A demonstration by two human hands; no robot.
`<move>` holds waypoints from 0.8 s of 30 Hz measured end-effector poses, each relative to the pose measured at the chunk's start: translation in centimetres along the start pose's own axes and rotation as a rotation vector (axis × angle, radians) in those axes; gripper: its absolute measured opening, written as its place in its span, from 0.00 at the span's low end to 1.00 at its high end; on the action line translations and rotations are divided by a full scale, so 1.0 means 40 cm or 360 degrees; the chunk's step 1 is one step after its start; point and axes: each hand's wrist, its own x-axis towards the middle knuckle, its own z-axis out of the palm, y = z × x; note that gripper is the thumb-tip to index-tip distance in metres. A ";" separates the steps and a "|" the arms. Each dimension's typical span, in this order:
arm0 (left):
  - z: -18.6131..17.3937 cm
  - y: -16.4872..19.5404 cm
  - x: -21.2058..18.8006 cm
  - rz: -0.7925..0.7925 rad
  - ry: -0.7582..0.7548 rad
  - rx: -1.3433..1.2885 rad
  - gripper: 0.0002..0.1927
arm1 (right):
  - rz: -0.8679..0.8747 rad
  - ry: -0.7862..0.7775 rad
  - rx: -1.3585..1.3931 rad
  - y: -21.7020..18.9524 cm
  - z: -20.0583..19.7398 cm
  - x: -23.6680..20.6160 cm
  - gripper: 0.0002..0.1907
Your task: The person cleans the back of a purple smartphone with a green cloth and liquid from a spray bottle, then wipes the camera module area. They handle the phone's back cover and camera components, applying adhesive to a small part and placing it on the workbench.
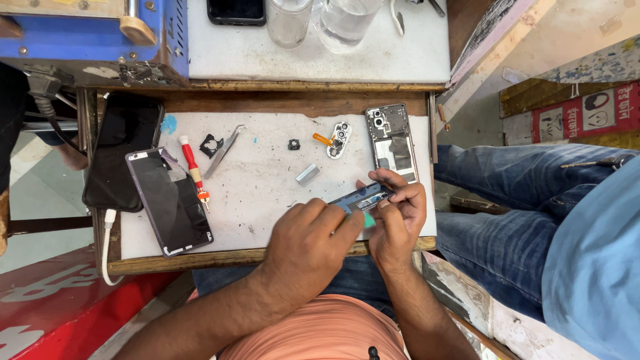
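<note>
My right hand [400,213] grips a narrow blue-grey phone part [360,198] by its right end, just above the white work mat [267,200]. My left hand [308,241] reaches in from the left. Its fingertips press a small teal plastic pick [369,220] against the underside of that part. Just beyond my right hand lies an opened phone body [391,141] with its inner boards showing. A silver camera module with an orange flex [337,139] sits to its left.
On the mat lie a small silver piece [307,174], a tiny black square [294,144], tweezers [223,152], a red screwdriver [193,168] and a dark phone panel [170,201]. A black phone [123,150] on a white cable sits left. Another person's jeans [520,220] are at right.
</note>
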 end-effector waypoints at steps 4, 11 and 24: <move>0.013 -0.001 0.001 -0.0003 -0.0088 0.0001 0.05 | -0.0038 -0.0031 -0.0004 0.002 -0.002 0.000 0.11; 0.024 -0.004 -0.007 -0.0025 0.0041 -0.0039 0.05 | -0.0023 -0.0023 -0.0006 0.005 -0.005 0.000 0.10; 0.006 0.007 0.004 -0.0115 0.0027 -0.0041 0.05 | -0.0031 -0.0027 0.0062 0.021 -0.020 -0.002 0.07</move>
